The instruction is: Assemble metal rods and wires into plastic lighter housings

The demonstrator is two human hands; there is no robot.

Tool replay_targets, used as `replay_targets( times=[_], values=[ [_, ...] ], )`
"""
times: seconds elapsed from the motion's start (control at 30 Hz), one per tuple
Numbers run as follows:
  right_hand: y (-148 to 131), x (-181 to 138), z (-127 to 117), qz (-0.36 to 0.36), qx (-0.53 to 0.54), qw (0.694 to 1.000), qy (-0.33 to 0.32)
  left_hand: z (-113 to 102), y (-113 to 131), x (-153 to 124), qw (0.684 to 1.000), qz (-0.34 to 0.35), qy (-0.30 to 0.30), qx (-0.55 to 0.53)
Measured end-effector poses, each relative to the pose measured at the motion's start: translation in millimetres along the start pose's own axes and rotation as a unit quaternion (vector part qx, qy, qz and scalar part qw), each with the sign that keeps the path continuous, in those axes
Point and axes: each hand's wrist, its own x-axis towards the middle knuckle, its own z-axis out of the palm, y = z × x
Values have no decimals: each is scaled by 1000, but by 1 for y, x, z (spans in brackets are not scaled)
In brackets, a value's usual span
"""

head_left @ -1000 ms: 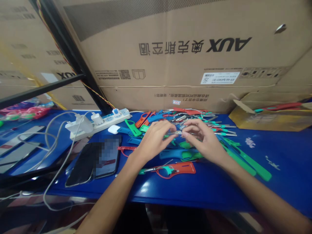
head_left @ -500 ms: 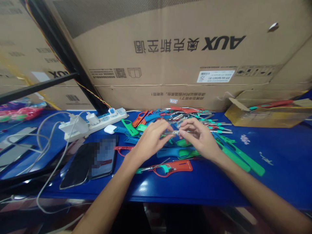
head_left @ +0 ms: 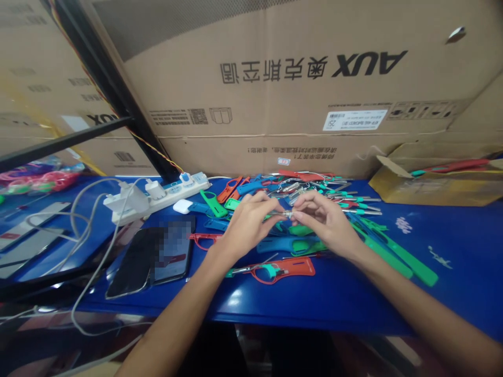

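Observation:
My left hand (head_left: pixel 247 226) and my right hand (head_left: pixel 323 220) meet above a pile of coloured plastic tools (head_left: pixel 298 201) on the blue table (head_left: pixel 353 293). Both pinch a small silvery metal piece (head_left: pixel 287 214) between their fingertips, the thumbs and forefingers closed on its two ends. Under my hands lie a blue and green tool (head_left: pixel 291 245) and a red tool with a teal part and metal tip (head_left: pixel 275 269). Long green handles (head_left: pixel 396 259) stretch away to the right of my right wrist.
A dark phone (head_left: pixel 151 256) lies left of my left arm. Behind it a white power strip (head_left: pixel 157 196) carries chargers and trailing cables (head_left: pixel 86 230). Large cardboard boxes (head_left: pixel 298 89) wall the back. An open small carton (head_left: pixel 436 183) sits far right. A black metal frame (head_left: pixel 98 78) slants at left.
Both hands have stayed together on the small metal piece, with only slight finger shifts. The view has drifted a little.

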Motion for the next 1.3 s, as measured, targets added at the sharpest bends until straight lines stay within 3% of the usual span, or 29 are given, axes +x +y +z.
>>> replay_targets(
  times=[0.23,0.6,0.83,0.97,1.1,1.17,1.3],
  values=[
    [-4,0,0,20,37,999,4,0,5,2,1000,15,23,5],
    [-8,3,1,37,14,999,-18,-2,3,3,996,12,-12,91],
    [-13,3,-8,9,-72,996,-56,-1,-3,4,999,7,12,52],
    [-19,3,-10,-14,-149,987,-64,-5,5,6,999,-6,32,-39],
    [-30,-17,8,-43,-143,989,-11,-9,45,-1,975,-106,126,-150],
    [-32,-35,22,-56,-116,991,39,-7,66,-10,957,-146,144,-203],
    [-19,-70,39,-61,-110,983,132,-3,81,-37,948,-166,57,-267]
  ],
)
